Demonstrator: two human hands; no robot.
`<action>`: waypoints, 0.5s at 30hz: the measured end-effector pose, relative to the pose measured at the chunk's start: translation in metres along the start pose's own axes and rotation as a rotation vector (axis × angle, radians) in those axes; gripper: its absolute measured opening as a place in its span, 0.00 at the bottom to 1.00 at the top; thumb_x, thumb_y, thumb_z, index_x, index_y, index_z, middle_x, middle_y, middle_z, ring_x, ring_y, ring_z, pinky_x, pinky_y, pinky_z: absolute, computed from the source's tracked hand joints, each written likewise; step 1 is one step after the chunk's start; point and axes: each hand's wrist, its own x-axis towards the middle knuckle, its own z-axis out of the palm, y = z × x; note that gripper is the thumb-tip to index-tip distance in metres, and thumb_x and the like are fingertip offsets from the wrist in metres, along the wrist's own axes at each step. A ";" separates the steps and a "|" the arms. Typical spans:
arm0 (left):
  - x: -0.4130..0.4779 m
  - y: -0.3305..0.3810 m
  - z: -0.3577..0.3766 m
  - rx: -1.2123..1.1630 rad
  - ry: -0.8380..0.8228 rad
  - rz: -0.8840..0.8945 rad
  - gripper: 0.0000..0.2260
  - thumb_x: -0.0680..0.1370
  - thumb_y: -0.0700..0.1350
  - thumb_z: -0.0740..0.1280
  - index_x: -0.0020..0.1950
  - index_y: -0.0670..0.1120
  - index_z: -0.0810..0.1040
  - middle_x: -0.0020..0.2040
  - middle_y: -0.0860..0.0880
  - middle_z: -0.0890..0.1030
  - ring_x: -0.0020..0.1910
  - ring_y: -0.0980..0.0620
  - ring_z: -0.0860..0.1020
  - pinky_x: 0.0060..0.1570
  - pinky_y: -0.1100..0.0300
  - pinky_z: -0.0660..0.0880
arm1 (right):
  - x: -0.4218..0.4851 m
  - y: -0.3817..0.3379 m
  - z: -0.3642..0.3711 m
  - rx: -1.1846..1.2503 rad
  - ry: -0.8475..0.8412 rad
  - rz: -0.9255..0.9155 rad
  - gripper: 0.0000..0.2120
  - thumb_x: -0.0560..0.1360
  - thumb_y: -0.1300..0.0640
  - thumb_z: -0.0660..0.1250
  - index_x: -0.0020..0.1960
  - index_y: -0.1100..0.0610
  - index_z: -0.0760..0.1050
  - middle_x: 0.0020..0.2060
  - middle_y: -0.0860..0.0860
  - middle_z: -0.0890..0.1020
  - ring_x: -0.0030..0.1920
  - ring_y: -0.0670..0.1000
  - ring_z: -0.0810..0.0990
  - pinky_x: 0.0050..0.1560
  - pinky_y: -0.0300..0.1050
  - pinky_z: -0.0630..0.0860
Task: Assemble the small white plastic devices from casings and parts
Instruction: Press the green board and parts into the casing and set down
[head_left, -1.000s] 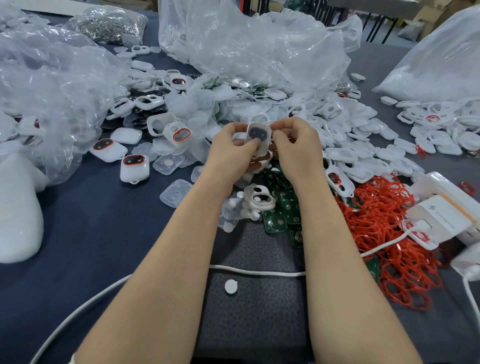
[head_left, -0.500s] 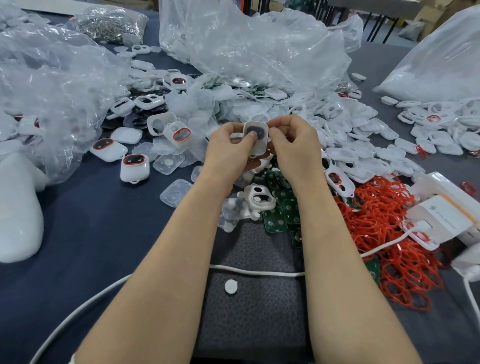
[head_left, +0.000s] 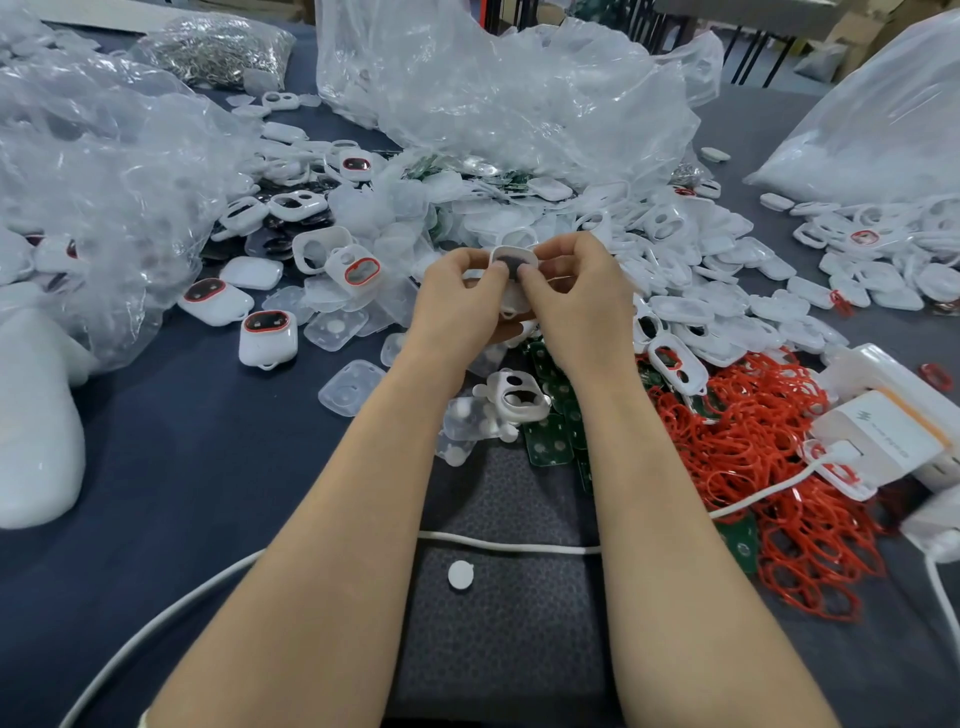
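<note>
Above the middle of the table I hold a small white casing (head_left: 508, 259) with a dark window between both hands. My left hand (head_left: 457, 301) pinches its left side and my right hand (head_left: 576, 296) pinches its right side, both thumbs pressing on the dark face. Its lower half is hidden by my fingers. Below my hands lie an open white frame (head_left: 519, 397), green circuit boards (head_left: 553, 431) and a heap of red rubber rings (head_left: 753, 447). Finished devices with red-rimmed windows (head_left: 267, 335) sit to the left.
Crumpled clear plastic bags (head_left: 493, 98) fill the back and left. A pile of white casings (head_left: 701, 270) spreads to the right. A white charger box (head_left: 883, 431) with a white cable (head_left: 509, 543) sits at the right edge. A white disc (head_left: 460, 574) lies on the grey mat.
The casing has tipped away from me and both thumbs have slid onto its dark window. My hands have stayed in about the same place.
</note>
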 end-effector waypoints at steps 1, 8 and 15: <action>0.000 -0.001 0.000 0.018 0.002 0.007 0.03 0.80 0.41 0.62 0.52 0.44 0.76 0.44 0.46 0.80 0.38 0.54 0.81 0.36 0.59 0.81 | -0.001 -0.001 0.001 -0.026 0.008 -0.015 0.06 0.75 0.58 0.68 0.51 0.58 0.75 0.37 0.45 0.79 0.40 0.45 0.79 0.43 0.41 0.76; 0.001 -0.004 0.000 0.106 0.038 0.047 0.06 0.81 0.39 0.62 0.57 0.42 0.74 0.50 0.42 0.81 0.41 0.53 0.81 0.36 0.61 0.81 | -0.003 -0.002 0.007 -0.107 0.016 -0.091 0.05 0.76 0.60 0.66 0.52 0.59 0.75 0.41 0.49 0.79 0.43 0.50 0.78 0.48 0.46 0.76; 0.001 -0.003 0.000 0.122 0.026 0.048 0.06 0.81 0.40 0.62 0.56 0.44 0.75 0.43 0.49 0.81 0.34 0.59 0.81 0.33 0.63 0.79 | -0.002 0.001 0.008 -0.167 0.039 -0.105 0.08 0.75 0.62 0.64 0.55 0.59 0.74 0.44 0.53 0.80 0.44 0.50 0.77 0.47 0.44 0.74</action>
